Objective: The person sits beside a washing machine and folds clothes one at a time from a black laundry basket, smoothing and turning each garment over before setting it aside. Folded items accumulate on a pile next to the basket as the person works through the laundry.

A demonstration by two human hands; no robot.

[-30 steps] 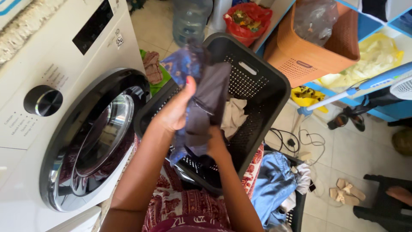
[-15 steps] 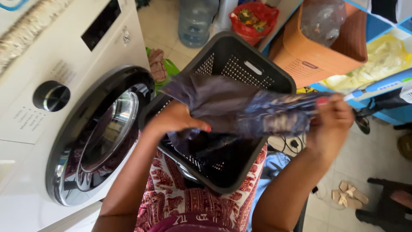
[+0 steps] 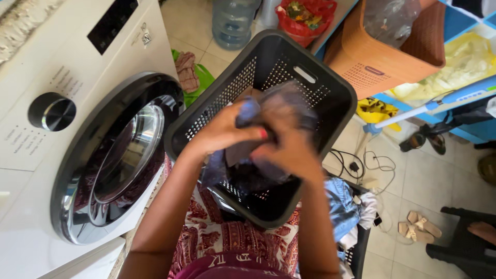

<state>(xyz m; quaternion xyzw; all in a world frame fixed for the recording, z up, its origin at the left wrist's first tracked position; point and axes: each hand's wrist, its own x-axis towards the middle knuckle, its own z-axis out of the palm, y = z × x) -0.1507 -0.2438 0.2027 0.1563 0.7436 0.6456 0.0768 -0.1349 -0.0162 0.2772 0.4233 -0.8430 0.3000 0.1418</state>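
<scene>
A dark blue-grey garment (image 3: 268, 111) is bunched between both of my hands above a black perforated laundry basket (image 3: 330, 88) that rests on my lap. My left hand (image 3: 222, 132) grips the cloth from the left, thumb across it. Pressed against it, my right hand (image 3: 292, 147) holds the same bundle from the right and is motion-blurred. Part of the cloth hangs down into the basket. A white front-loading washing machine (image 3: 62, 67) stands close on my left, its round glass door (image 3: 121, 155) shut.
An orange woven hamper (image 3: 387, 62), a clear water bottle (image 3: 235, 20) and a red bag (image 3: 302, 15) stand beyond the basket. Blue clothes (image 3: 343, 206), cables (image 3: 361, 165) and sandals (image 3: 416, 227) lie on the tiled floor at right, near a black stool (image 3: 460, 248).
Half a second ago my hands held the garment stretched wide across the basket. They have come together, folding the cloth into a bundle over the basket.
</scene>
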